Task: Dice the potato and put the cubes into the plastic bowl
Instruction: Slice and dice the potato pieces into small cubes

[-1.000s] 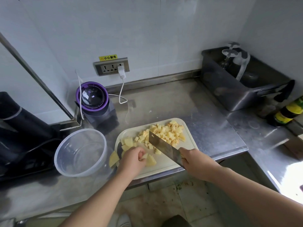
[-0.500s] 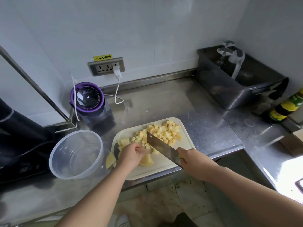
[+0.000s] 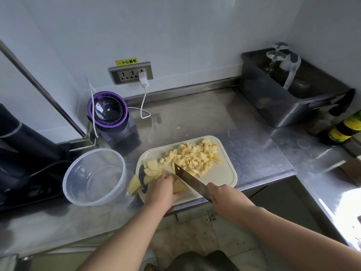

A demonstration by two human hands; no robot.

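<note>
A cream cutting board (image 3: pixel 224 177) lies at the counter's front edge. A heap of yellow potato cubes (image 3: pixel 195 155) covers its far half. Larger potato slices (image 3: pixel 151 167) lie at its left end, and one slice (image 3: pixel 134 184) sits off the board beside the bowl. My left hand (image 3: pixel 161 189) holds a potato piece (image 3: pixel 178 186) down on the board's near part. My right hand (image 3: pixel 224 196) grips the handle of a cleaver (image 3: pixel 190 179), whose blade stands right beside the left hand's fingers. The clear plastic bowl (image 3: pixel 78 194) stands empty left of the board.
A purple-rimmed appliance (image 3: pixel 108 112) with a white cable plugged into the wall socket (image 3: pixel 130 73) stands behind the bowl. A dark appliance (image 3: pixel 25 153) is at far left. A grey tub (image 3: pixel 283 98) with glasses and sauce bottles (image 3: pixel 343 130) stand at right.
The left hand has settled flatter over the potato piece. The cleaver blade has come closer to the left hand's fingers. The camera has shifted slightly.
</note>
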